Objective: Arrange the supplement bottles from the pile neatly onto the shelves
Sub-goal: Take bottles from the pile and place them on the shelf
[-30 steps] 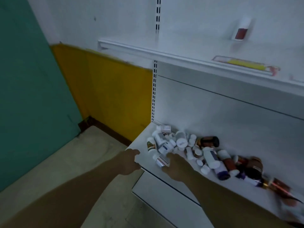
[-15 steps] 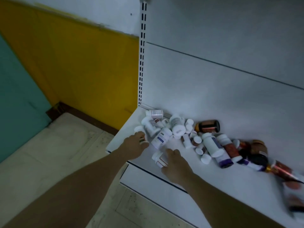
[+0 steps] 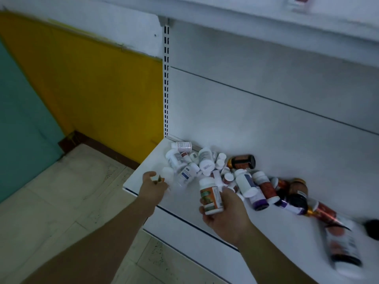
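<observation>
A pile of supplement bottles (image 3: 207, 163), mostly white with some brown and purple ones, lies tumbled on the white bottom shelf (image 3: 143, 177) against the back panel. My right hand (image 3: 224, 216) grips a white bottle with an orange and green label (image 3: 211, 196), lifted just above the shelf in front of the pile. My left hand (image 3: 152, 186) holds a small white-capped bottle (image 3: 165, 175) at the pile's left edge; most of that bottle is hidden by the fingers.
The upper shelf (image 3: 266, 19) runs across the top right with a bottle (image 3: 300, 1) on it. A slotted upright (image 3: 166, 78) marks the shelf's left end. Beyond it are a yellow wall, a teal panel and tiled floor. More bottles (image 3: 342, 247) lie blurred at right.
My right hand has picked the orange-labelled bottle up off the shelf and raised it. My left hand has closed round a small bottle at the pile's left edge. The view tilted up slightly.
</observation>
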`<action>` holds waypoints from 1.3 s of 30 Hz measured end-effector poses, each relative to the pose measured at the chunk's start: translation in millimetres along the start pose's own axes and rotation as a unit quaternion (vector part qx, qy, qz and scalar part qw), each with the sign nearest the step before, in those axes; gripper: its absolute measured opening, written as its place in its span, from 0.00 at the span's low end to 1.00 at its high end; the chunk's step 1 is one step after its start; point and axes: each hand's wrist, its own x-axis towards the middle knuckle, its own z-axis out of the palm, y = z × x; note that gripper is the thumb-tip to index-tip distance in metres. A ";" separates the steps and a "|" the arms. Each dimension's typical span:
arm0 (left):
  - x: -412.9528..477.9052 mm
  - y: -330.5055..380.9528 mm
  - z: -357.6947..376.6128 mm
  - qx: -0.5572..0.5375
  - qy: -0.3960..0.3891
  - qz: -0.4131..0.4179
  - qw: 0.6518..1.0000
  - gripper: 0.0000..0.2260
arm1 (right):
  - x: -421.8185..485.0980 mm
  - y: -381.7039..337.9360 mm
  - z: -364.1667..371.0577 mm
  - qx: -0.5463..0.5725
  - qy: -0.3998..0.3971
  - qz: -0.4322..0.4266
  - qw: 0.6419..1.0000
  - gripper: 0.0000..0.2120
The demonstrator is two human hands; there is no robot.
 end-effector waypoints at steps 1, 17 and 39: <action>-19.1 5.5 -3.8 -0.071 -0.023 -0.019 0.997 0.25 | -11.3 -1.6 4.8 -0.011 -0.010 -0.010 1.000 0.12; -274.2 113.6 -56.0 -0.036 -0.220 0.295 0.929 0.37 | -226.9 8.3 74.6 -0.125 -0.055 -0.315 0.939 0.13; -595.6 99.1 248.1 -0.017 -0.584 0.352 0.731 0.37 | -583.2 -43.5 -225.8 -0.062 0.290 -0.601 0.742 0.07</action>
